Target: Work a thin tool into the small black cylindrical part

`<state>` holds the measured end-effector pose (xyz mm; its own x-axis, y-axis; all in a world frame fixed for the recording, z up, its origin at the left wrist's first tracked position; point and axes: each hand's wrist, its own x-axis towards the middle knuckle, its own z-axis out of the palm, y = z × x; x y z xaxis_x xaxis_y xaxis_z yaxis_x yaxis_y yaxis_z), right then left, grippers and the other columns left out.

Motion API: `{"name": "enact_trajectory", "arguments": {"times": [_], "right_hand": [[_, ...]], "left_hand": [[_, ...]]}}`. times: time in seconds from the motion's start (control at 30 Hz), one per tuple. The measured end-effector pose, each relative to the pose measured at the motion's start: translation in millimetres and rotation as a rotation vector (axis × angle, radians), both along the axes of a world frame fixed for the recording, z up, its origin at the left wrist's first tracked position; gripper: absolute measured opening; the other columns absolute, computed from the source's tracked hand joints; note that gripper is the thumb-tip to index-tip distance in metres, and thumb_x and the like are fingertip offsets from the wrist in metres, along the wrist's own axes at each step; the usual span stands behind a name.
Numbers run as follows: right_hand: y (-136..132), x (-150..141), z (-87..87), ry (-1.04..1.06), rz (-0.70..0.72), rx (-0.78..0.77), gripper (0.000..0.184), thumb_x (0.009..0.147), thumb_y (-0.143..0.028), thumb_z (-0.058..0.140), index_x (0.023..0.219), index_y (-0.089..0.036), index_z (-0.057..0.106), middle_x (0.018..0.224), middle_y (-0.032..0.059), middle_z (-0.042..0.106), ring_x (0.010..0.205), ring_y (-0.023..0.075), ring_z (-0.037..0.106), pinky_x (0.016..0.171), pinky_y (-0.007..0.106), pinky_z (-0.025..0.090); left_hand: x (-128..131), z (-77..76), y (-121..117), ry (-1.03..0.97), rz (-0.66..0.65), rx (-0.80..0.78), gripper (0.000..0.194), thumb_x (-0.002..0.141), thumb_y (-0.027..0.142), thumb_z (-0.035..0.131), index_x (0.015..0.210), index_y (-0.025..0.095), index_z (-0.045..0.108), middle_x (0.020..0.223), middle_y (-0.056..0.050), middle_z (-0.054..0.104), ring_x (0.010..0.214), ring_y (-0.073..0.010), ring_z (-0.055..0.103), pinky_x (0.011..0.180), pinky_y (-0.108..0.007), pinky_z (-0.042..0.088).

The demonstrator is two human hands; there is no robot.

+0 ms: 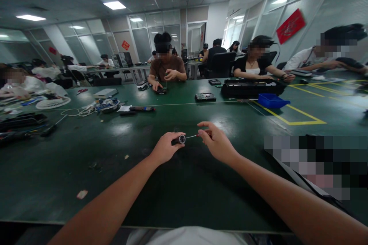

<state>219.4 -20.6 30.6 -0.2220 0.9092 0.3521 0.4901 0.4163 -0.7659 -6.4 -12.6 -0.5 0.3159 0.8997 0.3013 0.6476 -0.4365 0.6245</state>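
Observation:
My left hand (164,148) is closed around a small dark cylindrical part (182,139) with a pale ring at its round end, which faces me. A screwdriver (192,136) is in my right hand (217,143); the thumb and fingers pinch its reddish handle, and the index finger sticks out. The thin metal shaft points left, its tip at or very near the ring of the cylindrical part. Whether the tip sits inside it I cannot tell. Both hands are a little above the green table (184,187), in front of me.
A hard drive (205,97) and a blue tray (272,100) lie farther off. Toward the left are a cable bundle (106,105), a dark stick-like tool (142,109) and a screwdriver (53,127). Co-workers sit across the table; a pixelated dark-edged object (299,178) is at right.

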Motion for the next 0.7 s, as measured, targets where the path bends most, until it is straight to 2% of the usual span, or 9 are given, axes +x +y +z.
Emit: {"name": "enact_trajectory", "arguments": {"times": [0.13,0.2,0.3,0.5,0.6,0.7], "right_hand": [[-4.2,-0.8,2.0,-0.030,0.046,0.033,0.024,0.093,-0.031,0.048,0.113,-0.021,0.056,0.081,0.0020,0.066,0.067,0.0166,0.059,0.061,0.029,0.042],[-3.5,-0.1,1.8,-0.047,0.068,0.010,0.022,0.095,-0.034,0.045,0.105,-0.021,0.059,0.078,0.0016,0.065,0.066,0.0164,0.059,0.060,0.029,0.042],[0.1,0.7,-1.2,-0.039,0.054,-0.007,0.030,0.098,-0.040,0.038,0.097,-0.022,0.061,0.078,0.0017,0.065,0.063,0.0157,0.059,0.060,0.029,0.042],[0.3,-1.3,-4.6,0.018,0.020,0.024,0.024,0.092,-0.034,0.049,0.113,-0.022,0.053,0.081,0.0023,0.067,0.069,0.0177,0.061,0.063,0.031,0.045],[-2.0,-2.1,-2.2,0.044,-0.006,0.044,0.024,0.091,-0.035,0.050,0.111,-0.021,0.053,0.082,0.0020,0.066,0.071,0.0177,0.061,0.064,0.031,0.045],[-2.3,-1.5,-0.1,0.005,-0.005,0.017,0.027,0.096,-0.041,0.042,0.099,-0.021,0.060,0.071,0.0000,0.061,0.063,0.0166,0.058,0.060,0.030,0.043]], "left_hand": [[-0.9,-0.3,0.4,-0.001,0.007,0.002,0.042,0.082,0.023,0.071,0.122,0.031,0.064,0.113,-0.001,0.068,0.105,-0.0212,0.059,0.095,-0.036,0.043],[-1.3,-0.1,0.5,0.000,0.015,0.004,0.041,0.081,0.022,0.072,0.121,0.030,0.065,0.112,0.000,0.068,0.105,-0.0210,0.059,0.094,-0.036,0.042],[-1.1,0.3,0.4,-0.001,0.009,0.004,0.040,0.080,0.020,0.072,0.119,0.028,0.066,0.109,-0.001,0.069,0.102,-0.0205,0.060,0.093,-0.034,0.042],[0.1,-0.1,1.0,0.005,0.003,0.003,0.040,0.080,0.022,0.072,0.119,0.029,0.066,0.107,0.000,0.069,0.100,-0.0209,0.060,0.090,-0.034,0.042],[0.9,1.0,0.2,0.014,0.000,-0.010,0.039,0.080,0.023,0.072,0.119,0.029,0.066,0.107,-0.001,0.069,0.099,-0.0214,0.060,0.090,-0.035,0.042],[2.3,3.3,-1.7,0.036,-0.020,-0.030,0.037,0.081,0.025,0.072,0.117,0.028,0.067,0.108,-0.001,0.069,0.100,-0.0220,0.060,0.091,-0.036,0.042]]}}
